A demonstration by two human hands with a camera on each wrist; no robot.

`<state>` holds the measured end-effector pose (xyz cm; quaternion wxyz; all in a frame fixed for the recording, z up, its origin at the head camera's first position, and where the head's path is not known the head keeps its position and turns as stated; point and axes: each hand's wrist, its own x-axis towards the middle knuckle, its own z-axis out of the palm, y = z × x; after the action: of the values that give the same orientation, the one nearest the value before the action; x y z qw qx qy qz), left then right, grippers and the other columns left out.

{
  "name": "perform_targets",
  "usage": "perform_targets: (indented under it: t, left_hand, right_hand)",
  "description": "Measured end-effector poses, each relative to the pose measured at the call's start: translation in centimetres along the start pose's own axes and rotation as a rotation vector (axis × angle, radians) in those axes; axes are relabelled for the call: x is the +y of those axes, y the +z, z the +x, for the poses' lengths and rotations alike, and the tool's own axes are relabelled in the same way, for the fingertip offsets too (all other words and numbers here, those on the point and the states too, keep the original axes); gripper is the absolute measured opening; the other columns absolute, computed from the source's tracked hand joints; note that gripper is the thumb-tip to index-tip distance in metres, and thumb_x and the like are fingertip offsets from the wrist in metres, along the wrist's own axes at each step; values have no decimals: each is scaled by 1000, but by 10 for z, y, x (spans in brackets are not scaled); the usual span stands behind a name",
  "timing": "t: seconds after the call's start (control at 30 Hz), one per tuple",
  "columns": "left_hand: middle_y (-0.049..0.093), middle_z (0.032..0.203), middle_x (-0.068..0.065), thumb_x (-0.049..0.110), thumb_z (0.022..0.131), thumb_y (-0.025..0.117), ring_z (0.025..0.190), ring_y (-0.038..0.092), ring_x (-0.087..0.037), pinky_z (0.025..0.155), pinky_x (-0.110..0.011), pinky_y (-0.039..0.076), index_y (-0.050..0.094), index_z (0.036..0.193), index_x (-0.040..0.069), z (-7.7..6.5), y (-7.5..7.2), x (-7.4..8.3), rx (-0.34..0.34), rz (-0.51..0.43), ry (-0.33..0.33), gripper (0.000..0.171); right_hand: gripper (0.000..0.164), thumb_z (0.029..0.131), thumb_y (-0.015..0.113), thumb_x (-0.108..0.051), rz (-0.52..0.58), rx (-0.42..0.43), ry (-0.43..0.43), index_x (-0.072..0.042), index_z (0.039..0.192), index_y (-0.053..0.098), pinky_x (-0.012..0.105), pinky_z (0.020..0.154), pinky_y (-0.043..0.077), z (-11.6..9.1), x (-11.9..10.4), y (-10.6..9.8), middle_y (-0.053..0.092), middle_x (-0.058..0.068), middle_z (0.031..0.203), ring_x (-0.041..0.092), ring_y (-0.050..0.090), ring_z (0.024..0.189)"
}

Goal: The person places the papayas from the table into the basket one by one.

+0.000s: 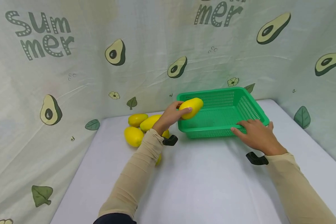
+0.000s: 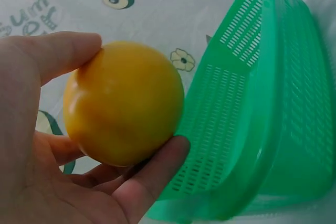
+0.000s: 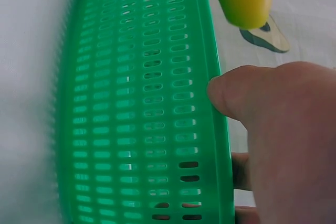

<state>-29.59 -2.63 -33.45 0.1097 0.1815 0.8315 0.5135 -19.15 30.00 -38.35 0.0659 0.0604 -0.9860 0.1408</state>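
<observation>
A yellow mango (image 1: 192, 107) is gripped between the thumb and fingers of my left hand (image 1: 170, 117), over the left end of a green plastic basket (image 1: 207, 133). The left wrist view shows the mango's (image 2: 123, 103) rounded end, with fingertips on its two sides and the basket just beyond. My right hand (image 1: 256, 135) holds the basket's rim at the near right corner. Seen from the right wrist, the thumb lies on the rim and other fingertips show through the slots of the slotted wall (image 3: 142, 98).
Several more mangoes (image 1: 133, 137) lie grouped on the white tabletop (image 1: 201, 180) left of the basket, partly hidden by my left forearm. A cloth backdrop (image 1: 145, 84) printed with avocados and leaves hangs right behind the table.
</observation>
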Motion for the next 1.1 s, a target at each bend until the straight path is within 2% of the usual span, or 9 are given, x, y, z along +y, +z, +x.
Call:
perform_targets:
  t: [0.13, 0.33, 0.5, 0.73, 0.97, 1.1]
  left_hand:
    - [56, 123, -4, 50, 94, 66, 100, 58, -22, 88, -33, 53, 48, 142, 12, 9, 11, 4, -9, 5, 8, 64]
    - [59, 120, -1, 50, 94, 67, 95, 62, -18, 82, -30, 54, 50, 143, 12, 19, 29, 11, -46, 117, 16, 64]
    - [60, 115, -1, 48, 94, 67, 90, 61, -18, 77, -28, 54, 50, 142, 10, 28, 36, 15, -93, 206, 25, 64]
    - [60, 106, -4, 50, 95, 65, 85, 60, -19, 73, -28, 53, 51, 140, 7, 38, 40, 26, -128, 293, 5, 64]
    - [60, 103, -6, 49, 95, 64, 80, 59, -19, 69, -27, 52, 51, 140, 5, 46, 48, 39, -162, 311, -16, 64]
    - [60, 103, -5, 46, 96, 65, 80, 59, -18, 67, -25, 52, 51, 140, 5, 48, 53, 43, -160, 298, -10, 62]
  right_hand:
    - [71, 100, 44, -63, -3, 4, 4, -2, 131, 62, 89, 92, 4, 0, 0, 0, 53, 31, 133, 53, 41, 126]
    - [71, 100, 44, -62, 3, -6, 16, 0, 131, 61, 89, 92, 5, -2, 2, 0, 52, 32, 134, 54, 40, 126]
    - [71, 100, 44, -62, 9, -8, 15, -1, 130, 62, 89, 92, 4, -1, 0, -1, 53, 32, 134, 54, 40, 126]
    - [70, 100, 45, -61, 9, -1, 6, 0, 129, 63, 89, 92, 2, 2, -2, -3, 54, 31, 133, 53, 40, 127]
    - [73, 100, 43, -63, -1, -14, 12, 1, 130, 62, 89, 92, 3, 3, -2, -4, 53, 32, 133, 54, 39, 126]
    - [74, 100, 42, -64, -9, -17, 17, 1, 130, 61, 89, 92, 4, 2, -2, -2, 53, 32, 133, 54, 40, 125]
